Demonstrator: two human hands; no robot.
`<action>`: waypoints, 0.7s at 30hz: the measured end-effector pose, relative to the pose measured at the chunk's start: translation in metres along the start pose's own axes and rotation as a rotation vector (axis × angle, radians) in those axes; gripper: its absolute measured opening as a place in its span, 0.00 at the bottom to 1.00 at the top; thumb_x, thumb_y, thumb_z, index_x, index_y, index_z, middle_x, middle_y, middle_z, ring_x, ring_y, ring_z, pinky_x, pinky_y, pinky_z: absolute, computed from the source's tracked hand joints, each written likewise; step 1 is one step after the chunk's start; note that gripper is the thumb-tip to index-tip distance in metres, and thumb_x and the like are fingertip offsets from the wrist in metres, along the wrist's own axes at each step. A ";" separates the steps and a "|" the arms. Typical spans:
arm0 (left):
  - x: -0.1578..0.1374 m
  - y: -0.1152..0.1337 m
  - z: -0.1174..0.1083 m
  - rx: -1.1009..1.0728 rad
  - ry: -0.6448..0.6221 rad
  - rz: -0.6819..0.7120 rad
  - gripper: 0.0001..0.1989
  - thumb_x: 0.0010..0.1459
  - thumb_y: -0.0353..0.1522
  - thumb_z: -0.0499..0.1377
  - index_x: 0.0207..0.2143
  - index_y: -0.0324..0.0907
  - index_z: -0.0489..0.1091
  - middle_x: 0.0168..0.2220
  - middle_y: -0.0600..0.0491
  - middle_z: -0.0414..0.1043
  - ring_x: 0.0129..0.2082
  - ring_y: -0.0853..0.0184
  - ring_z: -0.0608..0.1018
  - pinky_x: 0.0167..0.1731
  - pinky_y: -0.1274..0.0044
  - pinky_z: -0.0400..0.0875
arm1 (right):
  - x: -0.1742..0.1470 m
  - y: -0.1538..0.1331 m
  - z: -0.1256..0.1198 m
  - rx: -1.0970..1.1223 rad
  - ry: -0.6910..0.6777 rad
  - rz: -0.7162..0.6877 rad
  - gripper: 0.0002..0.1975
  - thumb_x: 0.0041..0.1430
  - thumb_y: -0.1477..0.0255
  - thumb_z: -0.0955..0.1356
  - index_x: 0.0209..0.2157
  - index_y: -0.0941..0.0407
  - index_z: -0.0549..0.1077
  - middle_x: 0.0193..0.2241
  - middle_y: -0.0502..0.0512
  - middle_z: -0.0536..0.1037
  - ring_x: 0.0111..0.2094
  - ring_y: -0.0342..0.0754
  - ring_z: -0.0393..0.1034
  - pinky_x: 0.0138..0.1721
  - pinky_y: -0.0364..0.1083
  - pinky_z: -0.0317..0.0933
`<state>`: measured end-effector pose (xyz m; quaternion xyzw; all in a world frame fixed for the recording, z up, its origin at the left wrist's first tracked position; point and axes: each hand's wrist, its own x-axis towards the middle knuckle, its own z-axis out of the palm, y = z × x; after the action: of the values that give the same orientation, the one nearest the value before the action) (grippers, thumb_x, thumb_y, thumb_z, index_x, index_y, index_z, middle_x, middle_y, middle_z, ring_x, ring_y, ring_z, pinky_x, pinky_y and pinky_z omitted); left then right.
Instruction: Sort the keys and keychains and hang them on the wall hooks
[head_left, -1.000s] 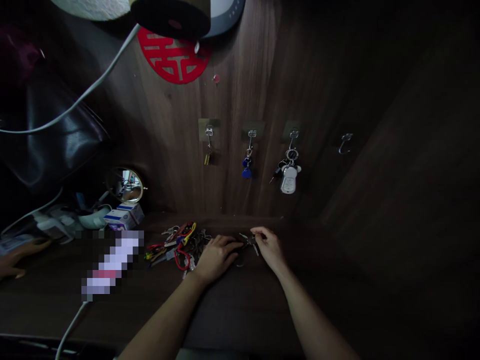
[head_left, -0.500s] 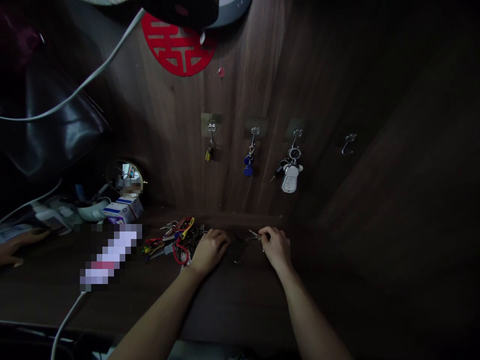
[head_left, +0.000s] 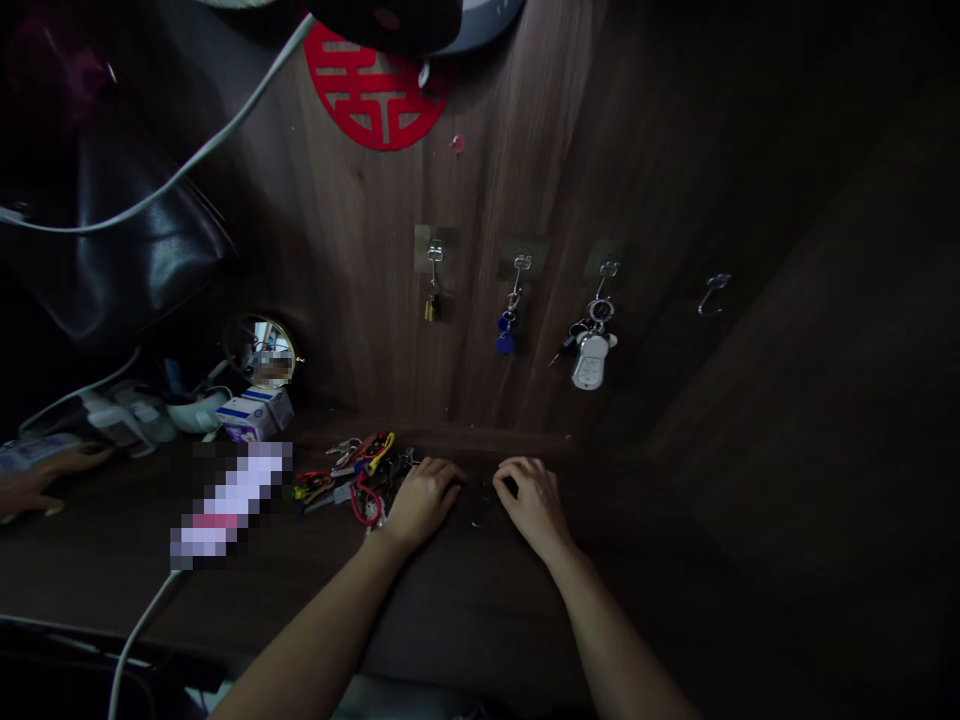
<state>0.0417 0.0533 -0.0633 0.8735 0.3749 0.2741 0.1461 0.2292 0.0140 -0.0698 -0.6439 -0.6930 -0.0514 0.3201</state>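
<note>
My left hand (head_left: 426,498) rests on the wooden shelf (head_left: 450,600), fingers curled together beside a loose pile of keys (head_left: 364,480) with red and yellow rings and cords. What lies under its fingertips is hidden. To its right, my right hand (head_left: 532,503) has thumb and fingertips pressed together, pointing left; whatever they pinch cannot be made out. A few small dark metal pieces (head_left: 478,520), perhaps keys, lie in shadow between the two hands.
On the back panel hang a yellow key tag (head_left: 430,308), blue tags (head_left: 505,335) and a white key fob (head_left: 590,362); a bare hook (head_left: 712,295) is at right. Leftward are medicine boxes (head_left: 255,412), a round mirror (head_left: 262,352), a white cable (head_left: 142,630) and another hand (head_left: 56,478).
My right hand has moved left, nearer my left hand. The key that stuck out from its fingertips no longer shows. My left hand stays beside the pile; the view has shifted slightly.
</note>
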 end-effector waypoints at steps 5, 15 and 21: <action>0.001 0.001 0.000 -0.086 -0.001 0.017 0.13 0.59 0.31 0.52 0.45 0.45 0.68 0.44 0.51 0.72 0.44 0.63 0.71 0.46 0.71 0.63 | 0.002 -0.008 0.000 0.194 0.024 -0.042 0.06 0.59 0.70 0.62 0.30 0.53 0.68 0.28 0.50 0.75 0.33 0.47 0.68 0.38 0.46 0.55; 0.004 0.012 0.000 -0.436 0.020 -0.026 0.13 0.55 0.35 0.57 0.44 0.45 0.70 0.42 0.53 0.75 0.43 0.64 0.74 0.46 0.73 0.64 | 0.005 -0.021 0.007 0.649 0.104 0.109 0.08 0.58 0.66 0.62 0.31 0.54 0.68 0.24 0.50 0.75 0.27 0.44 0.71 0.30 0.41 0.62; 0.008 0.017 0.004 -0.807 0.076 -0.183 0.11 0.50 0.35 0.61 0.38 0.42 0.72 0.37 0.52 0.77 0.38 0.65 0.76 0.41 0.76 0.67 | 0.008 -0.024 0.004 0.846 0.112 0.225 0.10 0.55 0.63 0.64 0.31 0.55 0.69 0.23 0.50 0.73 0.23 0.43 0.69 0.24 0.41 0.63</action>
<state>0.0585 0.0475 -0.0559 0.6987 0.3186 0.4168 0.4864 0.2055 0.0185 -0.0607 -0.5237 -0.5603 0.2374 0.5962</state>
